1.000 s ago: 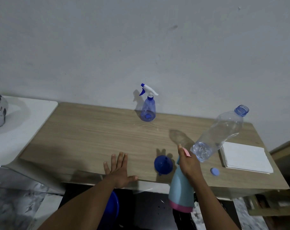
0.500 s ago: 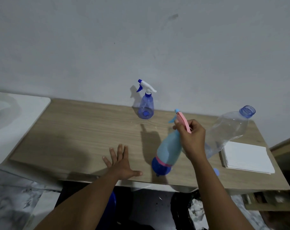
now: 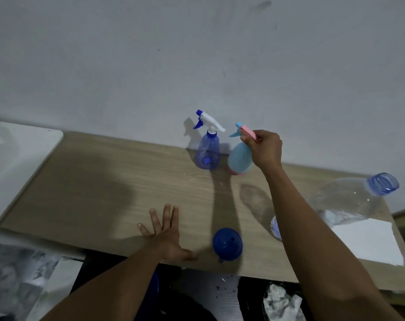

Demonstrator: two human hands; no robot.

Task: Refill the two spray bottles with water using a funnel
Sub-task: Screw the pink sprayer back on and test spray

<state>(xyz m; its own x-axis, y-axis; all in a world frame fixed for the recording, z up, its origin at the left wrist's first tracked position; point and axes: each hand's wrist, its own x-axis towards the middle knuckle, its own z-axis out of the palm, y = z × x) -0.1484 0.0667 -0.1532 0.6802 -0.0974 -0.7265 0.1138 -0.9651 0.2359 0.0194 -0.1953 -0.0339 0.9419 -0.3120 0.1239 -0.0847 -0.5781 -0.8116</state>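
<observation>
My right hand (image 3: 265, 148) grips the pink trigger head of a light blue spray bottle (image 3: 239, 159), which stands at the back of the wooden table (image 3: 104, 193) near the wall. Just left of it stands a clear blue spray bottle (image 3: 208, 151) with a white and blue trigger. A dark blue funnel (image 3: 227, 244) lies on its side near the front edge. My left hand (image 3: 166, 235) rests flat on the table, fingers spread, left of the funnel. A large clear water bottle (image 3: 349, 202) with an uncapped blue neck leans at the right, partly behind my right forearm.
A stack of white paper (image 3: 370, 242) lies at the table's right end under the water bottle. A white surface (image 3: 13, 154) adjoins the table on the left. The wall rises directly behind the spray bottles. Dark clutter and crumpled white material lie below the front edge.
My right hand has carried the light blue spray bottle from below the front edge up to the back of the table, beside the clear blue one. The funnel shows again. My left hand stayed put.
</observation>
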